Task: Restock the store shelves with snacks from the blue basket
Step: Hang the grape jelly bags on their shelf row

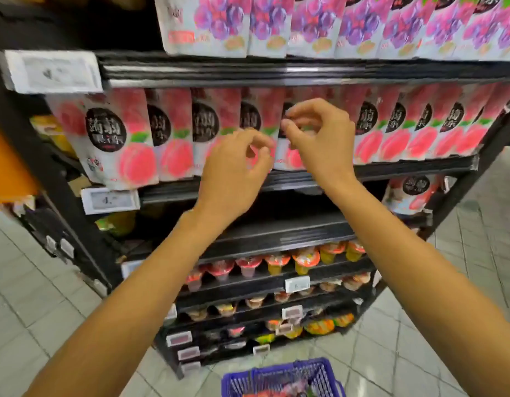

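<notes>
Settling a pouch into the row looks like the step in hand. The shelves (276, 73) fill the view. Grape pouches (319, 24) stand on the top tier, peach pouches (173, 133) on the next, and jelly cups (276, 265) lower down. The blue basket (276, 368) sits on the floor at the near edge, with snacks still in it.

Both hands are raised before the peach row. The right hand (319, 138) has its fingertips curled at the top edge of one pouch (285, 159). The left hand (233, 170), just left of it, has its fingers curled too. Blur hides whether either truly grips.

Next, I judge, the pouch needs squaring upright, then a reach down to the basket.

Each peach pouch bears a black badge with white characters. The leftmost seems to read 蒟蒻, and the line below is unclear. The price tags (110, 200) are too blurred to read.
</notes>
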### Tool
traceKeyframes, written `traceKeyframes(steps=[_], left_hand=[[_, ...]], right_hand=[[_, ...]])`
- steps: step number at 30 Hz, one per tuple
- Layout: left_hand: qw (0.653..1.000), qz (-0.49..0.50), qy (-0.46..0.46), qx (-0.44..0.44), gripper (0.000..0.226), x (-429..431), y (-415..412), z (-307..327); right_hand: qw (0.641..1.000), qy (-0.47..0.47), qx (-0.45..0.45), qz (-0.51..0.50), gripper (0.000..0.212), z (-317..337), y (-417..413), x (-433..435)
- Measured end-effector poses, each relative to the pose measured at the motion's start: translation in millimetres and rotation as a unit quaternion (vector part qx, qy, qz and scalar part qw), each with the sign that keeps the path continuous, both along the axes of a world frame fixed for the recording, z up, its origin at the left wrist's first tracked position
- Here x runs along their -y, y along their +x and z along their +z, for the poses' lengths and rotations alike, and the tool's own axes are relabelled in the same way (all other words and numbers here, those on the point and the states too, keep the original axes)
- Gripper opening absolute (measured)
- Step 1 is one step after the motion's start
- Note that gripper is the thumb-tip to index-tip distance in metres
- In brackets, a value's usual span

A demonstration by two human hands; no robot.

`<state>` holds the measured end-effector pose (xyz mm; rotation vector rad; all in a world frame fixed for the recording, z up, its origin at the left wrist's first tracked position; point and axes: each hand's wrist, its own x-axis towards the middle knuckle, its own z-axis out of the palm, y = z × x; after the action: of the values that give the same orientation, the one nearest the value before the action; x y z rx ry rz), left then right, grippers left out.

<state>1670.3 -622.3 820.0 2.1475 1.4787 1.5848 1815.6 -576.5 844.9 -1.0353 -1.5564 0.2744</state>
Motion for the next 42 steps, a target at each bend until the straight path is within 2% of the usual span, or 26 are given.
traceKeyframes(steps=[4, 7, 10, 15, 19, 22, 24, 28, 31, 33, 35, 37, 39, 42], left_hand=[[0.989, -0.023, -0.142, 0.041, 0.016, 0.7, 20.7, -99.4], [0.965, -0.026, -0.252, 0.064, 0.015, 8.8, 44.4, -187.6], [0.925, -0.018, -0.368, 0.092, 0.014, 27.3, 72.7, -277.9], [0.825, 0.031, -0.55, 0.127, 0.016, 78.2, 132.3, -429.4], [0.77, 0.078, -0.614, 0.154, 0.019, 116.5, 181.3, -540.1], [0.736, 0.079, -0.657, 0.141, 0.018, 136.9, 207.8, -623.2], [0.713, 0.081, -0.68, 0.15, 0.02, 145.5, 222.4, -680.3], [0.673, 0.096, -0.713, 0.173, 0.036, 158.2, 237.2, -781.8], [0.645, 0.116, -0.733, 0.182, 0.036, 155.5, 238.7, -845.5], [0.634, 0.124, -0.742, 0.176, 0.027, 149.3, 238.9, -884.6], [0.602, 0.121, -0.764, 0.197, 0.018, 141.0, 237.4, -917.3], [0.559, 0.137, -0.773, 0.266, 0.02, 127.7, 237.1, -948.2], [0.506, 0.198, -0.76, 0.356, 0.015, 113.8, 238.2, -977.1], [0.471, 0.204, -0.77, 0.38, 0.04, 103.1, 240.3, -1015.6]], right_hand=[[0.989, -0.138, 0.053, -0.009, 0.006, -100.1, 41.2, 12.3], [0.959, -0.263, 0.106, -0.024, 0.004, -190.5, 78.9, 18.1], [0.905, -0.402, 0.137, 0.001, 0.007, -284.4, 120.1, 29.7], [0.802, -0.567, 0.182, 0.043, 0.013, -440.2, 186.6, 60.2], [0.735, -0.639, 0.217, 0.068, 0.016, -557.5, 229.0, 85.6], [0.703, -0.692, 0.161, 0.041, 0.02, -642.2, 246.4, 100.2], [0.685, -0.711, 0.156, 0.025, 0.024, -700.8, 252.5, 108.5], [0.656, -0.738, 0.158, 0.017, 0.027, -800.9, 255.3, 116.7], [0.638, -0.737, 0.222, 0.02, 0.028, -862.6, 253.5, 116.1], [0.636, -0.747, 0.193, -0.004, 0.028, -901.2, 247.6, 115.1], [0.648, -0.741, 0.171, -0.032, 0.03, -936.8, 242.8, 115.7], [0.652, -0.735, 0.186, -0.019, 0.029, -970.8, 240.0, 116.9], [0.656, -0.731, 0.188, 0.0, 0.032, -1000.3, 236.7, 117.3], [0.654, -0.705, 0.273, 0.007, 0.06, -1037.1, 231.8, 116.6]])
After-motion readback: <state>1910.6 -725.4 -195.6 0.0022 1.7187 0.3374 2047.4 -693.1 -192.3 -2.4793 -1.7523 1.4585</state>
